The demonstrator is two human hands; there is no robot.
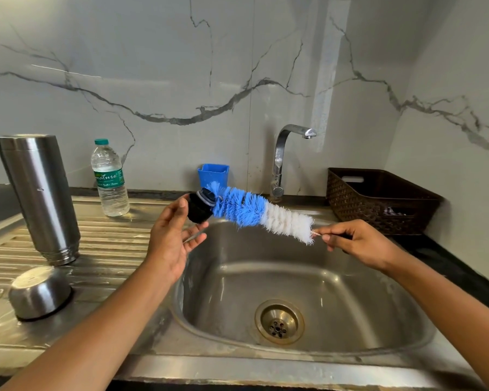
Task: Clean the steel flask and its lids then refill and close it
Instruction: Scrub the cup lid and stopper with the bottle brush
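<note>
The steel flask (38,196) stands upside down on the drainboard at the left. Its steel cup lid (38,292) lies upside down in front of it. Over the sink basin (350,292), my left hand (171,235) holds the black inner stopper lid (199,207) between thumb and fingers. My right hand (356,242) pinches the thin handle of a blue and white bottle brush (254,211). The brush's blue tip touches the top of the stopper.
A plastic water bottle (109,179) stands behind the flask on the drainboard (110,235). A blue holder (213,174) and a steel tap (283,153) are at the back wall. A brown woven basket (378,201) sits right of the sink.
</note>
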